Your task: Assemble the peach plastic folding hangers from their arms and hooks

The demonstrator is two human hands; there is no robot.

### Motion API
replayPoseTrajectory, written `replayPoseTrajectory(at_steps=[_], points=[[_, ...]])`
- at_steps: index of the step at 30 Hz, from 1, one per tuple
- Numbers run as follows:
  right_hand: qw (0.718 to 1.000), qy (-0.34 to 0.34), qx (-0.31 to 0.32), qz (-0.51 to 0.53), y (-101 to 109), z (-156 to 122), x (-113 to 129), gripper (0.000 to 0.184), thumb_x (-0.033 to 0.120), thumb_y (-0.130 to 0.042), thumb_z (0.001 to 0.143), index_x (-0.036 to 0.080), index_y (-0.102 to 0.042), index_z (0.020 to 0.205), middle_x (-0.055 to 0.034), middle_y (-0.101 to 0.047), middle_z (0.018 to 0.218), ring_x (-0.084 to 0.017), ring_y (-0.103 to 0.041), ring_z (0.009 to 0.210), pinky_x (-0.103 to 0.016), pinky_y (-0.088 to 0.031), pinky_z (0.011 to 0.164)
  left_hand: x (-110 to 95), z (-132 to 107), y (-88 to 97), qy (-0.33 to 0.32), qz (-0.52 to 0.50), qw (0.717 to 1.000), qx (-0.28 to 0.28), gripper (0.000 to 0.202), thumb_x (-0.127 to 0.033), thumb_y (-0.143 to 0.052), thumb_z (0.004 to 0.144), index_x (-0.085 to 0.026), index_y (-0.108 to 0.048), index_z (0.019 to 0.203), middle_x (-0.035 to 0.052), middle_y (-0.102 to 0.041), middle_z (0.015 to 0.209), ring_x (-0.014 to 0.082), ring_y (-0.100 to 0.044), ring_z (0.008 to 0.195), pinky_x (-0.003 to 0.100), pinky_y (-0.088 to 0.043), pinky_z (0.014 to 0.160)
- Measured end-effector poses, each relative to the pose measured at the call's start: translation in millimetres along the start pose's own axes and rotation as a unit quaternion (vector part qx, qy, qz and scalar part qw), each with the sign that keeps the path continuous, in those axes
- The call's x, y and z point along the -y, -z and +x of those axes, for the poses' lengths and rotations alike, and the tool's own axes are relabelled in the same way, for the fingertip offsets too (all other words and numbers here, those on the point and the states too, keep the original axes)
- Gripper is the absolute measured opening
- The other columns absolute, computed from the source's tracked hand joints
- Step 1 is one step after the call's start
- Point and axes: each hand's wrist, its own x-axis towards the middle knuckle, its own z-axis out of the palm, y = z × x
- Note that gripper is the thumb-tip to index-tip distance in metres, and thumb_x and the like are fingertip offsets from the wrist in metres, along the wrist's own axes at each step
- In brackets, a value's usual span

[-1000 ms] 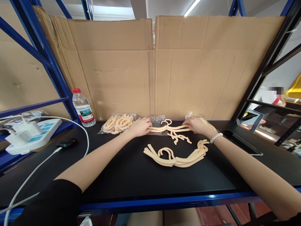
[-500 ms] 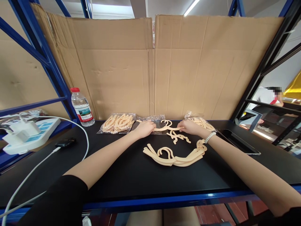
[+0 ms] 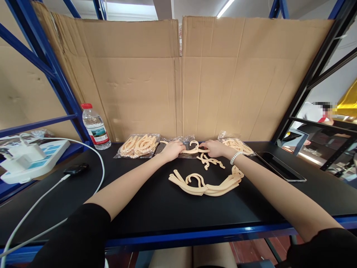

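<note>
Toward the back of the black table, my left hand (image 3: 173,150) is closed on the left arm of a beige folding hanger (image 3: 192,151). My right hand (image 3: 214,148) grips the same hanger on its right side, close to the hook. Part of the hanger is hidden behind my fingers. Just in front lie several small loose beige hanger pieces (image 3: 209,161). Nearer to me rests a stack of beige hangers (image 3: 206,189), their hooks curled inward. A clear plastic bag (image 3: 184,140) lies flat behind my left hand.
Bagged beige hangers (image 3: 139,146) sit at the back left, and another bag of hangers (image 3: 237,146) at the back right. A tablet (image 3: 280,167) lies on the right. On the left are a water bottle (image 3: 96,127), a power strip (image 3: 41,160) and white cables. Cardboard (image 3: 139,85) walls the back.
My right hand has moved left along the hanger, closer to its hook and to my left hand. My left hand stays at about the same place.
</note>
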Motion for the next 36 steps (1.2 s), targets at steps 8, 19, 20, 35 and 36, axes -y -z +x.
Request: replayPoseTrajectory(at_steps=[8,19,20,35,36], points=[[0.998,-0.041,0.045,-0.018,6,-2,1,0.028,0.033,-0.057,0.095,0.017,-0.059,0.118,-0.0083,-0.061,0.118,-0.021,-0.063,0.098,-0.041,-0.054,0.084,2,-3,3.4,0.004,-0.009,1.0,-0.009,0.026,-0.03,-0.058,0.093,-0.015,-0.06,0.115,0.0092,-0.062,0.117,0.0222,-0.062,0.101,0.044,-0.054,0.086],[0.999,-0.046,-0.02,0.02,5,-6,-1,0.029,0.033,-0.058,0.094,0.017,-0.059,0.118,-0.0087,-0.061,0.12,-0.021,-0.062,0.1,-0.042,-0.053,0.085,-1,-1,8.0,0.038,-0.027,0.999,-0.022,0.027,-0.03,-0.059,0.092,-0.015,-0.06,0.115,0.0094,-0.061,0.119,0.0237,-0.061,0.106,0.046,-0.052,0.09],[0.998,-0.04,-0.04,0.027,5,-9,-1,0.028,0.033,-0.058,0.094,0.017,-0.06,0.117,-0.0086,-0.061,0.12,-0.022,-0.062,0.102,-0.043,-0.053,0.087,-4,-4,10.4,0.038,-0.031,0.998,-0.028,0.026,-0.027,-0.058,0.092,-0.015,-0.06,0.115,0.0096,-0.062,0.118,0.0243,-0.06,0.107,0.046,-0.051,0.091],[0.964,-0.066,-0.166,0.198,1,-73,-10,0.022,0.025,-0.051,0.088,0.018,-0.071,0.088,-0.0069,-0.073,0.087,-0.021,-0.066,0.08,-0.032,-0.05,0.073,-43,-84,51.3,0.047,-0.199,0.972,-0.113,0.023,-0.017,-0.046,0.092,-0.018,-0.063,0.108,0.0073,-0.068,0.106,0.0208,-0.062,0.099,0.033,-0.052,0.084],[0.964,-0.063,-0.149,0.213,2,-76,-11,0.021,0.026,-0.052,0.087,0.017,-0.071,0.087,-0.0067,-0.073,0.085,-0.021,-0.066,0.078,-0.032,-0.049,0.071,-44,-87,52.1,0.052,-0.211,0.969,-0.117,0.023,-0.018,-0.046,0.093,-0.018,-0.063,0.108,0.0069,-0.068,0.105,0.0199,-0.063,0.096,0.032,-0.053,0.08]])
